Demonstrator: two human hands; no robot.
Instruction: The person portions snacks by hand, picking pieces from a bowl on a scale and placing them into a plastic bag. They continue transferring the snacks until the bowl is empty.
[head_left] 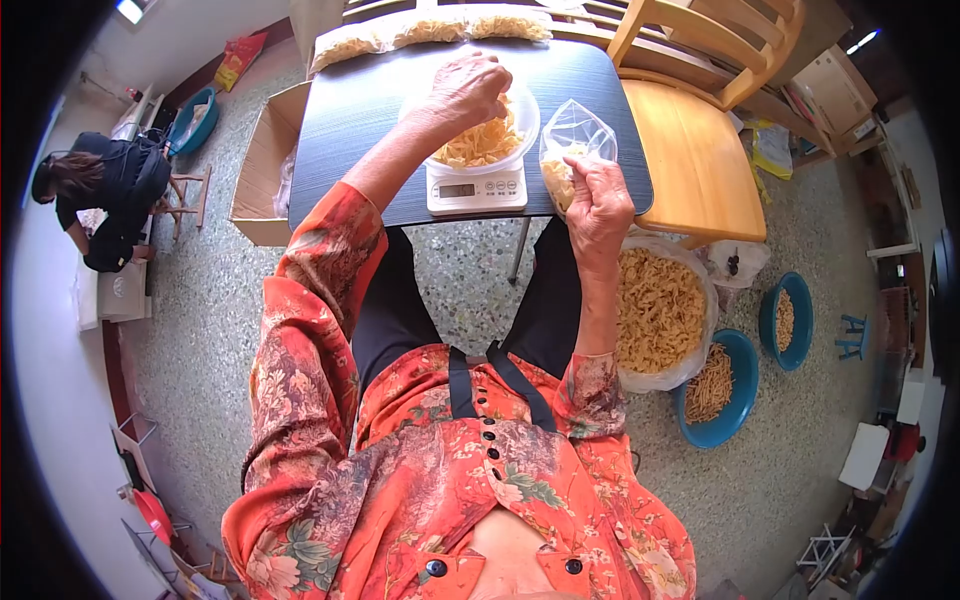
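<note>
One clear plastic bag [592, 128] stands at the near right part of the dark tabletop [345, 130], with pale dried pieces in its lower part and its top open and stiffly creased. The right hand [598, 198] is clamped on the bag's near side, thumb and fingers pinched together on the plastic. Just to the left, a translucent white bowl [532, 108] sits on a white kitchen scale [477, 194] and holds yellowish flat pieces [482, 146]. The left hand [470, 88] is above the bowl with fingers curled inward; whether they close on any pieces I cannot tell. Along the table's far edge lie three filled clear bags [430, 33] in a row. A wooden chair [692, 150] is beside the table on the right, a cardboard box [262, 165] on the left. On the floor at right are a large plastic-lined container of similar pieces [660, 308] and two blue basins [748, 395] of pale sticks. Farther left, a person in dark clothes [125, 180] bends forward near another blue basin [203, 128].
</note>
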